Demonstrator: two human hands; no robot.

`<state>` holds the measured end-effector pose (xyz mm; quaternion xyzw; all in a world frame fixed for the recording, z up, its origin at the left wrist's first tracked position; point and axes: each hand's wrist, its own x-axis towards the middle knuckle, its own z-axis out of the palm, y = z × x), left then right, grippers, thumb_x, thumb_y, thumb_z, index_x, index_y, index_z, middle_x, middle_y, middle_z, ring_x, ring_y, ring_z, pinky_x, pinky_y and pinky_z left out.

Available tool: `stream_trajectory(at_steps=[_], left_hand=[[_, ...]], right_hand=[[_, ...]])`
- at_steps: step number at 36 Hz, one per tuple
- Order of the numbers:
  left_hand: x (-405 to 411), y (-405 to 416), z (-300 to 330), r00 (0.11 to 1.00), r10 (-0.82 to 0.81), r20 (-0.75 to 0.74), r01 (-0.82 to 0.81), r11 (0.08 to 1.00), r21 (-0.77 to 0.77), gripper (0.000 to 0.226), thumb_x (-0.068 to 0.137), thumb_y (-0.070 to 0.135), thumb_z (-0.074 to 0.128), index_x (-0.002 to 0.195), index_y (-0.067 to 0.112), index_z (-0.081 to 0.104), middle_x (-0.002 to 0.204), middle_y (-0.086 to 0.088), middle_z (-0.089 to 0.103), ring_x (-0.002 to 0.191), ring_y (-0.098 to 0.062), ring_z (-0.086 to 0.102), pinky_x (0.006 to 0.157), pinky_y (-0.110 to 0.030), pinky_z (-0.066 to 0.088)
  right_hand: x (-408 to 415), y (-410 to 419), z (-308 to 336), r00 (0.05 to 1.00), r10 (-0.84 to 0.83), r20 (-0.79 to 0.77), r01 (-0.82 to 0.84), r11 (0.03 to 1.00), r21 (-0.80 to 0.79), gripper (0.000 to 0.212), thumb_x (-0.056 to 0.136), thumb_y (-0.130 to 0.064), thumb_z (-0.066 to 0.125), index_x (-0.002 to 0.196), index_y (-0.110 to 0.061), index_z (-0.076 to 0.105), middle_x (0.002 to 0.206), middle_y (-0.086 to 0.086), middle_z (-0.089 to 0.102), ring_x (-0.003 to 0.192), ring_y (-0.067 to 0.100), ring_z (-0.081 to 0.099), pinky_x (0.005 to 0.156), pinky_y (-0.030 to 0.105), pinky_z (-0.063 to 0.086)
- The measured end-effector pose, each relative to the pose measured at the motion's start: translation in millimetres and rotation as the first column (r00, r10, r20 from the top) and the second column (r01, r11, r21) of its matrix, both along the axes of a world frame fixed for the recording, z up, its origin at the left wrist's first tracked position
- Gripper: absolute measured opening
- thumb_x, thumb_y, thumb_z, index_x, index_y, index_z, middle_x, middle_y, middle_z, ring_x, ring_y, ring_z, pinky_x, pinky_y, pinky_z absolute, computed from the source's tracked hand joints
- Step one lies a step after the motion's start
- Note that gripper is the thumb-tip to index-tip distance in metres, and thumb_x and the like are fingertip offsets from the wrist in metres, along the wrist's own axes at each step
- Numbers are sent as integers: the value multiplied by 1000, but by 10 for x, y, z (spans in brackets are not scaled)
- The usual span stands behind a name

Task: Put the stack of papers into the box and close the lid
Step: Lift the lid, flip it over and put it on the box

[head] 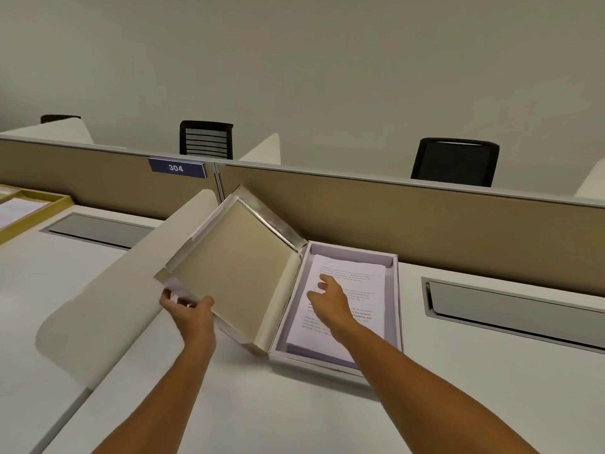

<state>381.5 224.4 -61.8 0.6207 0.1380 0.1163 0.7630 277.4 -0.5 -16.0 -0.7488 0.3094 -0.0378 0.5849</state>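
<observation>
Papers [352, 286] lie flat inside box [394, 299] on counter [262, 404]. Right hand [330, 301] rests on top sheet, fingers loose. Left hand [188, 308] grips lid [235, 267] at free corner, lid half raised. Lid looks stiff, light board; hold outer edge, swing on hinge.

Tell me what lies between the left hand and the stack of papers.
In the head view, the raised lid, gripped by the left hand, and the box wall separate it from the stack of papers.

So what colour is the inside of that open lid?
Plain tan, with a silvery edge; the head view shows the lid best.
</observation>
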Motion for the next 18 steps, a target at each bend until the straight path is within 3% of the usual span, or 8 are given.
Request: stream_trajectory(at_steps=[5,8,10,12,14,16,18], left_hand=[[-315,-239,251,979,-148,143,122,977,176,86,78,-12,73,138,33,31,89,-3,55,66,-16,55,66,-28,56],[-549,-429,336,950,-226,216,177,958,225,82,78,-8,77,137,30,35,118,-5,57,98,-21,61,83,-28,57],[-693,-558,350,915,-297,272,220,935,280,81,78,-2,79,138,29,35,128,-1,55,113,-18,58,81,-12,55],[-830,-681,351,868,-380,318,248,889,386,80,77,8,82,139,29,36,132,3,54,112,-10,57,79,-2,50],[-953,-779,350,824,-454,340,245,825,510,70,77,19,82,134,30,43,128,10,54,104,-1,59,81,-2,47],[-1056,-857,335,781,-519,347,230,756,613,60,76,29,78,127,30,47,121,9,58,94,3,60,83,-8,48],[-1128,-924,303,735,-579,353,212,691,691,55,77,27,77,125,21,53,117,-2,66,94,-6,61,85,-20,51]], right_hand=[[-10,38,206,997,-41,59,32,989,144,50,100,-25,53,149,-25,39,154,4,44,136,29,49,107,44,46],[-18,25,391,992,-49,117,13,957,291,43,102,-37,50,143,-24,47,143,3,54,116,24,61,94,39,53],[-34,1,534,986,-40,160,-26,920,392,37,101,-46,47,132,-26,53,132,-1,59,103,19,64,84,35,55],[-48,-43,662,981,-62,183,-34,875,483,39,99,-54,45,124,-27,56,124,-2,62,103,21,66,76,34,58],[-63,-104,778,976,-89,200,-42,820,570,50,95,-62,45,123,-23,61,119,1,68,104,25,69,75,37,61],[-93,-188,864,977,-105,187,-31,794,608,56,89,-67,50,119,-22,62,112,5,71,100,27,70,78,40,61],[-132,-283,904,983,-124,133,21,803,596,61,83,-68,60,124,-22,57,116,8,69,104,28,68,87,44,59]])
